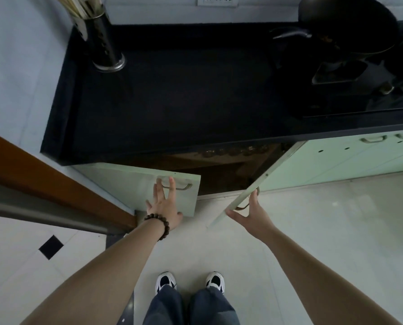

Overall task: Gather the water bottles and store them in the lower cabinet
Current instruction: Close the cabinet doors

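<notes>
We stand before the lower cabinet [221, 165], both doors swung outward. Our left hand [164, 205] lies flat, fingers straight, on the left door [137, 184]; our right hand [250, 213] touches the right door [249, 184] edge, fingers spread. Bottles [233, 151] show dimly in a row inside; their axis we cannot tell.

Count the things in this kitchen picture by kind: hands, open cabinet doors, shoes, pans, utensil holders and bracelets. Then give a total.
Hands: 2, left hand and right hand
Open cabinet doors: 2, left door and right door
Shoes: 2, left shoe and right shoe
Pan: 1
Utensil holder: 1
Bracelet: 1
Total: 9
</notes>
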`<state>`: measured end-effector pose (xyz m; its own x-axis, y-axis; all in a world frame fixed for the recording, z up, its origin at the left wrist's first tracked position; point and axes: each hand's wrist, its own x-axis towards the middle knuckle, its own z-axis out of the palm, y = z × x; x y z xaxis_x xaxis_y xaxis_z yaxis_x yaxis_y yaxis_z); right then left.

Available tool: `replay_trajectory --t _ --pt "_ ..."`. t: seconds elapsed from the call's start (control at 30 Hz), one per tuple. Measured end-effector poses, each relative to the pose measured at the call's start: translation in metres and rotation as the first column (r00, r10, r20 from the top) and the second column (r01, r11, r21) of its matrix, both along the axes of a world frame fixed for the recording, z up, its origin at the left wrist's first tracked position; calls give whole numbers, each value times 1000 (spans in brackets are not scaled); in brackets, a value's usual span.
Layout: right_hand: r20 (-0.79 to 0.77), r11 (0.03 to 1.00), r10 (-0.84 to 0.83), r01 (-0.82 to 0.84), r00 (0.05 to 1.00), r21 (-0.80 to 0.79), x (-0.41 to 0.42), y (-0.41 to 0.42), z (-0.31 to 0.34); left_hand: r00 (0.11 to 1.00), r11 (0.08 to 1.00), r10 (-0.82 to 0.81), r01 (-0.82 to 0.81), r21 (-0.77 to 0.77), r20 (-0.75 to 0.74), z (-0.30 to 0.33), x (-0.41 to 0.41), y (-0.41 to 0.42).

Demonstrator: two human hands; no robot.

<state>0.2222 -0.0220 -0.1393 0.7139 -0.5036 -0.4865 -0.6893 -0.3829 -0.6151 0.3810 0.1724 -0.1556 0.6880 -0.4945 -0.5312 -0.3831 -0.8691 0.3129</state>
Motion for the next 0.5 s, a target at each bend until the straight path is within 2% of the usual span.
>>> replay_trajectory --t 0.13,0.5 --pt "-36 998 46 -47 998 -32 22 5 -11 999 1000 -17 18 17 -27 -9 11 -9" --pt "-11 993 69 -69 998 -99 118 -17 -33 994 995 91 -92 -23 -56 -27 61 -44"
